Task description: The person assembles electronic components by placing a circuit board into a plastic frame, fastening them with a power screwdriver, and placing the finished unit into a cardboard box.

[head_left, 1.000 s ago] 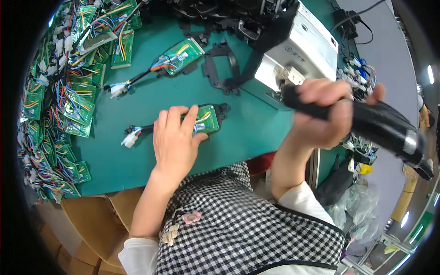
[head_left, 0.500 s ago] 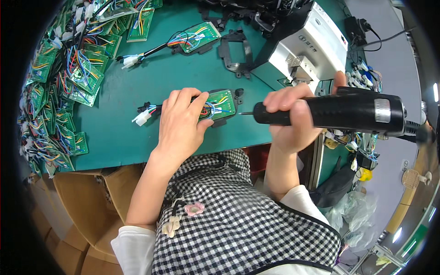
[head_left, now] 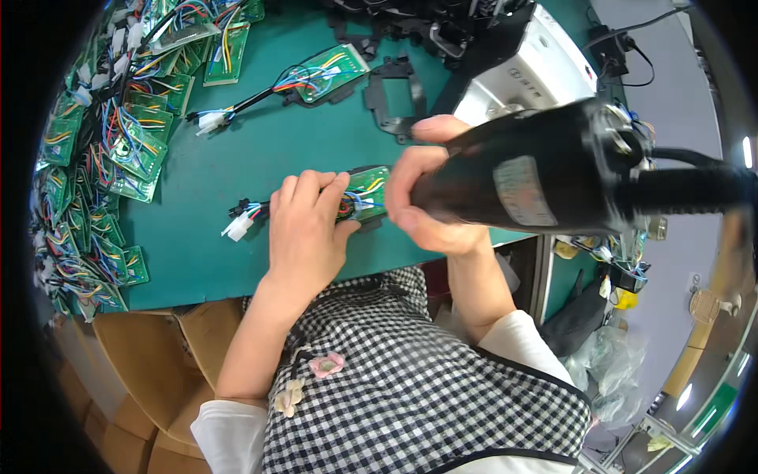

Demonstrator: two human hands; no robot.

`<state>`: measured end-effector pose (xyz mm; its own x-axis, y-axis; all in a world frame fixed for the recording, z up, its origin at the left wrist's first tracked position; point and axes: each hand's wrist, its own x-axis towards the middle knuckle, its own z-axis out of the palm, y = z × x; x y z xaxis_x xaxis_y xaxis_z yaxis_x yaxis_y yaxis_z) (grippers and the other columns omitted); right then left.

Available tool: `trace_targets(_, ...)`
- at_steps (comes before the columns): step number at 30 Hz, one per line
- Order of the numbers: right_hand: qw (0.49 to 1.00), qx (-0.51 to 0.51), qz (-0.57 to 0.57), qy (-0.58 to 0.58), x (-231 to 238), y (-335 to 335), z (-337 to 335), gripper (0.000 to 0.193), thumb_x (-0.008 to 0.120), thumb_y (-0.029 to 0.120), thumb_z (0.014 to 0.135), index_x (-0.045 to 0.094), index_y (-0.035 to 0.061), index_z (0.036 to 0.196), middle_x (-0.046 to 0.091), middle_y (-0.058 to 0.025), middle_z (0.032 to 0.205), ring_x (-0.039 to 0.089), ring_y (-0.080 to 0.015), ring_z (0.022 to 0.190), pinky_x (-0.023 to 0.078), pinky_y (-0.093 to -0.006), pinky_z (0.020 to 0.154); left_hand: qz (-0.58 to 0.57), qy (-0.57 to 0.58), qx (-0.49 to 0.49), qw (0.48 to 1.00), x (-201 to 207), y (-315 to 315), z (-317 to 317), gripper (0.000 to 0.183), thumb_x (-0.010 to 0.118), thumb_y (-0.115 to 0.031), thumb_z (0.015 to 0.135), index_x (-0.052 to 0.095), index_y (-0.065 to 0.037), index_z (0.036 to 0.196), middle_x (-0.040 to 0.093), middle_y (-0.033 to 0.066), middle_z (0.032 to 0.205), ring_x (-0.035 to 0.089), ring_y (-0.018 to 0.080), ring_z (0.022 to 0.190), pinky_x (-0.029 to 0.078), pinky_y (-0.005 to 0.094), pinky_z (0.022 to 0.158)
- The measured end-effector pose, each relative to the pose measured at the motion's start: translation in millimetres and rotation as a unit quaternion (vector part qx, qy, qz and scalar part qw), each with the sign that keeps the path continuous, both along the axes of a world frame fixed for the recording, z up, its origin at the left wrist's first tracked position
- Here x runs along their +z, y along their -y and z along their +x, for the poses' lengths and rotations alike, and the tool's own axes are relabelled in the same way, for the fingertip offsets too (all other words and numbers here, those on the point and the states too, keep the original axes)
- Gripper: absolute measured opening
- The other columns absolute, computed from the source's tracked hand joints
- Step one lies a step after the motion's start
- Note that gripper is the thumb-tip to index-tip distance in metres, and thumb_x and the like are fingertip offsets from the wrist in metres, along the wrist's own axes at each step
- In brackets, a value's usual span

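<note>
My left hand (head_left: 306,229) holds a green circuit board (head_left: 371,183) down on the table, its thumb and fingertips pressed over the coloured wires. The board sits in a black plastic frame, and a cable with a white connector (head_left: 237,228) sticks out to the left of my hand. Wrapped around the front of a black electric screwdriver (head_left: 545,170) is my right hand (head_left: 426,197). The tool lies nearly level, pointing left at the board's right end. Its bit and that end of the board are hidden behind my right fingers.
Wired circuit boards (head_left: 146,150) are heaped along the left side. Farther back lie another framed board (head_left: 339,73) and a bare black frame (head_left: 395,125). A silver box (head_left: 513,75) stands behind the screwdriver, whose thick cord (head_left: 687,191) runs right. Cardboard boxes (head_left: 146,347) stand below the table's left edge.
My right hand has brought the screwdriver left to the board's right end, and the tool's rear now looms larger. My left hand stays on the board.
</note>
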<state>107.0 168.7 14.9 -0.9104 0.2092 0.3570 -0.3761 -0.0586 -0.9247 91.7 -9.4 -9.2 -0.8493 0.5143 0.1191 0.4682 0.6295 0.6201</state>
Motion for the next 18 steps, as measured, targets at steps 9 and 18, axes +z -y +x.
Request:
trace_targets(9, 0.950, -0.207, -0.036, -0.233, 59, -52, -6, 0.073, 0.052, 0.001, 0.080, 0.007, 0.0016, 0.137, 0.054, -0.0104, 0.062, 0.054, -0.0185, 0.049, 0.051, -0.0317, 0.054, -0.042, -0.074, 0.041, 0.996, 5, 1, 0, 0.055, 0.078, -0.010, 0.058, 0.058, -0.005, 0.108, 0.052, 0.0083, 0.094, 0.048, 0.0259, 0.089, 0.037, 0.0380, 0.077)
trace_targets(18, 0.980, -0.157, -0.011, -0.123, 51, -42, -15, 0.079, 0.058, -0.003, 0.076, 0.011, 0.0007, 0.139, 0.054, -0.0062, 0.062, 0.054, -0.0156, 0.049, 0.049, -0.0303, 0.052, 0.040, -0.120, 0.086, 0.988, -16, 8, 10, 0.043, 0.078, -0.011, 0.055, 0.062, -0.005, 0.095, 0.060, 0.0073, 0.091, 0.056, 0.0274, 0.091, 0.039, 0.0467, 0.094)
